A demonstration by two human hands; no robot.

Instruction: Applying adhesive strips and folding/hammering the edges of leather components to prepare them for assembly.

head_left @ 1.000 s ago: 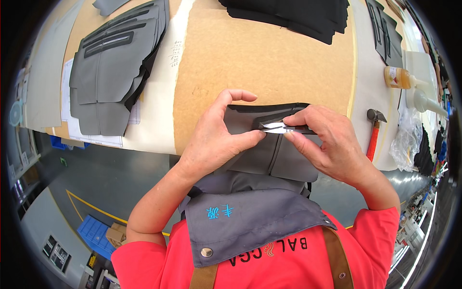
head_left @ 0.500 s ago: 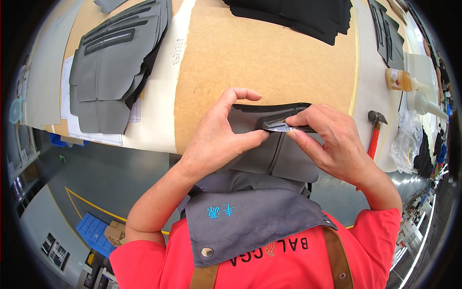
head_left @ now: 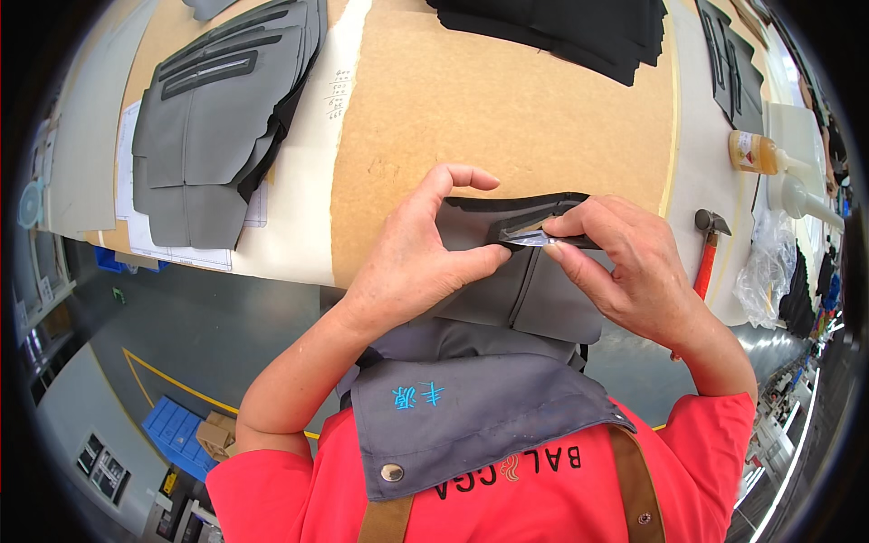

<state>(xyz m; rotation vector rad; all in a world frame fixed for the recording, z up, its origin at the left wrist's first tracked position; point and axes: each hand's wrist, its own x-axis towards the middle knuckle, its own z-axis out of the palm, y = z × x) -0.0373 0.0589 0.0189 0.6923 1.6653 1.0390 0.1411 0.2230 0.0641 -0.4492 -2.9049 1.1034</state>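
A grey panel [head_left: 489,299] with a black-edged top and a vertical seam hangs over the near edge of the table, close to my body. Across its upper part runs a slot framed in black [head_left: 534,222]. My left hand [head_left: 419,249] holds the panel's left side, thumb tip at the slot's left end, index finger arched above the top edge. The thumb and index finger of my right hand [head_left: 620,249] pinch at the slot's right part. Between the thumbs shows a pale, shiny pointed shape [head_left: 528,239]; whether it is a blade or the slot's opening I cannot tell.
Similar grey panels [head_left: 204,136] lie stacked at the left, over a printed sheet [head_left: 136,226]. Black pieces [head_left: 561,36] lie at the far side. A red-handled hammer [head_left: 705,258], an amber bottle [head_left: 751,152] and clear plastic [head_left: 765,271] are at the right.
The view has shifted slightly. Both hands keep their places on the panel, and the pale pointed shape between the thumbs shows a little differently.
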